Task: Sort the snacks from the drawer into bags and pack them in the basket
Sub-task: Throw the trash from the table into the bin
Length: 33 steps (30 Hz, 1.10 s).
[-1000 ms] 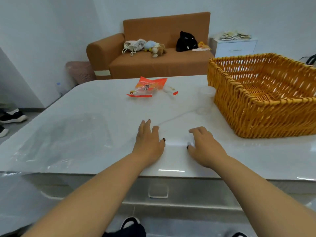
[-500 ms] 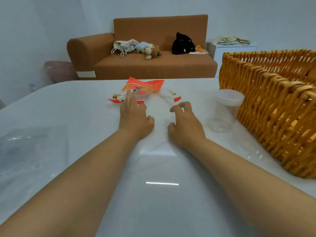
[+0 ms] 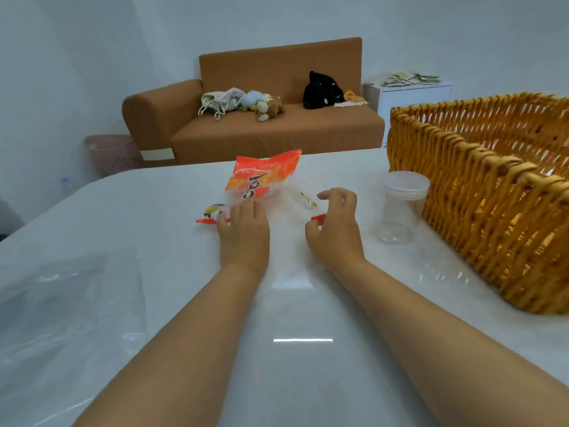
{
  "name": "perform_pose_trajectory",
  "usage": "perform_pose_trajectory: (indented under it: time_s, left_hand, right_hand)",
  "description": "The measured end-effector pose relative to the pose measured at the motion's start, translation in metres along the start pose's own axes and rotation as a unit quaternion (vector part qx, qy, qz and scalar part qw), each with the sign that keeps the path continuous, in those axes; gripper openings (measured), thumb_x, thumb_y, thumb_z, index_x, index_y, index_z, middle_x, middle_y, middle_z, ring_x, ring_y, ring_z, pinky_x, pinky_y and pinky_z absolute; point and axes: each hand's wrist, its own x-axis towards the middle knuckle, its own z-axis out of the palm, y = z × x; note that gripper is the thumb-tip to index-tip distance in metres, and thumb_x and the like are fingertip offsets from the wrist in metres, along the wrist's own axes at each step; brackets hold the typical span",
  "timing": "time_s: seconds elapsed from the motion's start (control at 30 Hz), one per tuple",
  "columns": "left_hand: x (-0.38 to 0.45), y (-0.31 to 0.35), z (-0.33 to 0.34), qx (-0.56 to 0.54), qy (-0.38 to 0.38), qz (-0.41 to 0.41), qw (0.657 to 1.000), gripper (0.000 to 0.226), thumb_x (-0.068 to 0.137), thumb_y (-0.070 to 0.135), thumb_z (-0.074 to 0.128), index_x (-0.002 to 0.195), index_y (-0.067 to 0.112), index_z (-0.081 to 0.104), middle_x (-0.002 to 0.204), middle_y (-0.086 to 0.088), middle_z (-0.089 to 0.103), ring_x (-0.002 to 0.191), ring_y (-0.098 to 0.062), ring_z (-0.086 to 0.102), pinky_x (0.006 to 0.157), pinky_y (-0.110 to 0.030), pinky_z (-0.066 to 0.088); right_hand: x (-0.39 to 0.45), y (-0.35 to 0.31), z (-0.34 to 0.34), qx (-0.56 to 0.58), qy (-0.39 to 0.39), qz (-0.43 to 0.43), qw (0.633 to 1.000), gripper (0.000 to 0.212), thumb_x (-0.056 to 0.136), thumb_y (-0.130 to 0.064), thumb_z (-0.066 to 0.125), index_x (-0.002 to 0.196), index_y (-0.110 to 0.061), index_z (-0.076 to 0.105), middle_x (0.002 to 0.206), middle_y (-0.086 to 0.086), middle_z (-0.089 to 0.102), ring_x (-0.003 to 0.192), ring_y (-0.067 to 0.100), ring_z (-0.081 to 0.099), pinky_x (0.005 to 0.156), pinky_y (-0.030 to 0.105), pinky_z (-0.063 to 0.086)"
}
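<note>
1. Head view: glossy white counter carrying a woven orange basket at right, with a clear lidded jar just beside its near corner.
2. Room behind: brown sofa against a pale wall, soft toys and a black bag on its seat; white cabinet at its right.
3. A clear plastic sheet lies at the counter's left; edges hard to trace against the white. Basket cut off by the right edge.
4. Orange snack packet tilts up inside a clear bag, whose outline is faint.
5. Left hand: fingers curled down on the bag's left edge, just below the packet.
6. Right hand: thumb and forefinger pinch the bag's red strip, other fingers curled loosely above it.
</note>
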Motion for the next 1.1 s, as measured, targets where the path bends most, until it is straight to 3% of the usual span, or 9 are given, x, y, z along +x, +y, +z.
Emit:
perform_pose_trajectory:
  time_s: [0.1, 0.2, 0.3, 0.37, 0.47, 0.67, 0.8, 0.9, 1.1]
  left_hand:
    - [-0.042, -0.001, -0.021, 0.065, 0.037, 0.094, 0.993, 0.042, 0.074, -0.007, 0.057, 0.113, 0.008, 0.064, 0.103, -0.012, 0.061, 0.093, -0.028, 0.06, 0.08, -0.048, 0.052]
    - [-0.082, -0.01, -0.054, 0.115, 0.05, 0.193, 0.973, 0.035, 0.061, -0.008, 0.052, 0.087, 0.01, 0.068, 0.075, -0.008, 0.058, 0.065, -0.025, 0.057, 0.057, -0.037, 0.048]
    - [-0.124, -0.015, -0.088, 0.063, 0.079, 0.244, 0.964, 0.059, 0.048, -0.008, 0.067, 0.104, 0.009, 0.06, 0.072, -0.008, 0.059, 0.059, -0.026, 0.057, 0.051, -0.035, 0.048]
    - [-0.152, -0.017, -0.112, 0.007, 0.099, 0.25, 0.963, 0.078, 0.053, -0.01, 0.061, 0.127, 0.011, 0.052, 0.075, -0.008, 0.062, 0.058, -0.026, 0.058, 0.051, -0.035, 0.049]
    - [-0.178, -0.013, -0.164, -0.081, 0.128, 0.208, 0.966, 0.09, 0.043, -0.016, 0.068, 0.128, 0.011, 0.057, 0.076, -0.004, 0.066, 0.055, -0.023, 0.059, 0.053, -0.03, 0.048]
    - [-0.235, -0.01, -0.242, -0.308, 0.118, 0.057, 0.942, 0.067, 0.066, -0.011, 0.078, 0.108, 0.031, 0.047, 0.086, 0.016, 0.072, 0.062, -0.015, 0.066, 0.052, -0.026, 0.052]
    - [-0.26, -0.012, -0.254, -0.469, 0.137, -0.012, 0.872, 0.057, 0.074, -0.02, 0.064, 0.077, 0.034, 0.046, 0.095, 0.022, 0.068, 0.091, 0.004, 0.063, 0.072, -0.006, 0.046]
    - [-0.255, -0.01, -0.248, -0.471, 0.152, 0.049, 0.867, 0.063, 0.061, -0.027, 0.053, 0.067, 0.035, 0.043, 0.088, 0.016, 0.066, 0.096, 0.0, 0.062, 0.076, -0.009, 0.046]
    - [-0.245, -0.004, -0.228, -0.478, 0.087, 0.143, 0.862, 0.04, 0.06, -0.023, 0.056, 0.063, 0.016, 0.048, 0.085, 0.01, 0.069, 0.102, -0.001, 0.06, 0.081, -0.019, 0.051]
  right_hand:
    - [-0.04, -0.012, -0.026, 0.058, 0.014, 0.086, 0.995, 0.041, 0.084, -0.004, 0.06, 0.122, -0.015, 0.046, 0.137, 0.002, 0.032, 0.075, 0.011, 0.052, 0.077, 0.024, 0.048]
    - [-0.086, -0.02, -0.058, 0.109, 0.011, 0.147, 0.983, 0.037, 0.086, -0.004, 0.055, 0.121, -0.016, 0.046, 0.132, 0.001, 0.034, 0.073, 0.01, 0.053, 0.07, 0.019, 0.038]
    - [-0.12, -0.032, -0.091, 0.165, -0.018, 0.223, 0.96, 0.042, 0.087, -0.006, 0.057, 0.126, -0.015, 0.044, 0.129, 0.002, 0.037, 0.076, 0.005, 0.054, 0.068, 0.015, 0.043]
    - [-0.134, -0.043, -0.115, 0.273, -0.025, 0.343, 0.898, 0.046, 0.088, -0.012, 0.061, 0.131, -0.01, 0.043, 0.118, 0.007, 0.048, 0.08, 0.013, 0.057, 0.078, 0.027, 0.05]
    - [-0.16, -0.066, -0.151, 0.4, -0.042, 0.464, 0.79, 0.038, 0.086, -0.022, 0.068, 0.117, -0.003, 0.054, 0.089, 0.01, 0.051, 0.075, 0.026, 0.057, 0.082, 0.041, 0.053]
    - [-0.211, -0.106, -0.21, 0.448, -0.169, 0.483, 0.733, 0.053, 0.082, -0.039, 0.068, 0.116, -0.003, 0.05, 0.116, 0.019, 0.055, 0.102, 0.041, 0.062, 0.095, 0.049, 0.049]
    - [-0.221, -0.11, -0.239, 0.518, -0.193, 0.463, 0.693, 0.074, 0.067, -0.048, 0.072, 0.123, -0.005, 0.049, 0.124, 0.023, 0.059, 0.099, 0.045, 0.066, 0.093, 0.055, 0.049]
    - [-0.221, -0.115, -0.237, 0.548, -0.188, 0.422, 0.697, 0.087, 0.05, -0.049, 0.087, 0.119, -0.003, 0.059, 0.118, 0.02, 0.064, 0.103, 0.045, 0.065, 0.084, 0.054, 0.055]
    - [-0.215, -0.12, -0.214, 0.499, -0.15, 0.387, 0.761, 0.041, 0.074, -0.025, 0.072, 0.113, -0.014, 0.064, 0.104, 0.007, 0.071, 0.098, 0.03, 0.064, 0.065, 0.04, 0.057]
